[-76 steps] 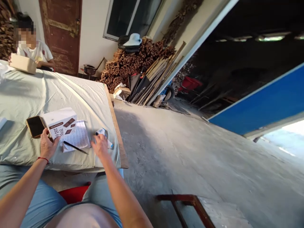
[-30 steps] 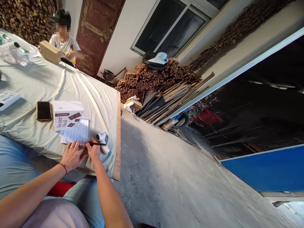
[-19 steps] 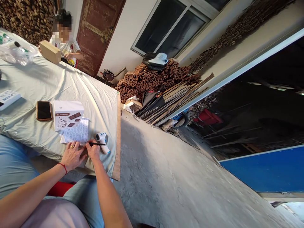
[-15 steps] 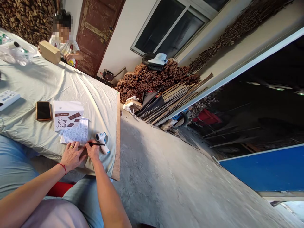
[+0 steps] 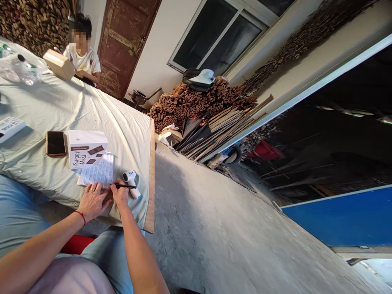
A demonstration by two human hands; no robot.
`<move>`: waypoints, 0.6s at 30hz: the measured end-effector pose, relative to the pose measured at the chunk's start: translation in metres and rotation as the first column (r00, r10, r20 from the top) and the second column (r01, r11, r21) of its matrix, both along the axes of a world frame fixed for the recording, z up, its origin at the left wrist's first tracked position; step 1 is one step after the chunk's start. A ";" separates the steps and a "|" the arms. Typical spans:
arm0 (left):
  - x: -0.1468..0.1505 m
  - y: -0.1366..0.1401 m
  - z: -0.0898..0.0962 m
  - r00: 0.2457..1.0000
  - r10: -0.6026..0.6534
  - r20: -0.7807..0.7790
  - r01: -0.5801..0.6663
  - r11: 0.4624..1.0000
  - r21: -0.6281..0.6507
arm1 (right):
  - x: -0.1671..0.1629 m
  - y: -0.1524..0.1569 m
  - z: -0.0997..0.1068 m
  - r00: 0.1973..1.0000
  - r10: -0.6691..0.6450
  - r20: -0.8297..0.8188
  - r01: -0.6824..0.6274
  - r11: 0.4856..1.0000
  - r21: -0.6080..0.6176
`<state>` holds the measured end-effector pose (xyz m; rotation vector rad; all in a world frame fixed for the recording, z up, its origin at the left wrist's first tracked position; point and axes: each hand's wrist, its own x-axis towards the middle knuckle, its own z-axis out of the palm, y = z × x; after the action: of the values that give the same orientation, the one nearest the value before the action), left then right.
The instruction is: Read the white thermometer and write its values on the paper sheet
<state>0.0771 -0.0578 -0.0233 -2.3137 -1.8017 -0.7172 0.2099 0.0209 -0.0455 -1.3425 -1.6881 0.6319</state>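
Observation:
My right hand [image 5: 120, 195] is closed around a black pen [image 5: 125, 186] at the near edge of the table. Beside it, my left hand [image 5: 92, 201] lies with fingers spread, fingertips on the lower edge of a sheet of paper [image 5: 102, 170] covered in small print or writing. A white "Super Meal" box [image 5: 87, 148] stands on the paper's upper part and hides some of it. Just right of the pen lies a white and blue infrared thermometer [image 5: 131, 179]. To the left of the box rests a smartphone [image 5: 56, 143] with a dark screen.
A pale cloth covers the table [image 5: 122, 126], whose wooden edge shows at the right. Across it sits another person [image 5: 82, 61] by a cardboard box [image 5: 59, 64]. Plastic bottles [image 5: 23, 69] and a white box [image 5: 11, 128] are at the left. Firewood [image 5: 190, 100] is stacked against the wall.
The other person's cardboard box has shifted slightly left and tilted, and that person's arm has drawn in. My hands, the pen and the paper look unchanged.

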 end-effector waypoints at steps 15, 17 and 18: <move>0.000 0.000 0.001 1.000 0.005 -0.004 -0.005 1.000 -0.015 | 0.000 0.001 -0.006 1.000 -0.006 0.002 0.006 0.999 0.052; 0.000 0.000 0.000 1.000 0.004 0.000 -0.004 1.000 -0.014 | 0.000 0.001 -0.006 1.000 0.000 -0.004 0.001 0.999 0.052; 0.000 0.000 0.000 1.000 0.004 0.000 -0.004 1.000 -0.014 | 0.001 0.001 -0.006 1.000 -0.001 -0.004 0.001 0.999 0.051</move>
<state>0.0771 -0.0577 -0.0231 -2.3179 -1.8165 -0.7057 0.2105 0.0218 -0.0511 -1.3052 -1.6892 0.5867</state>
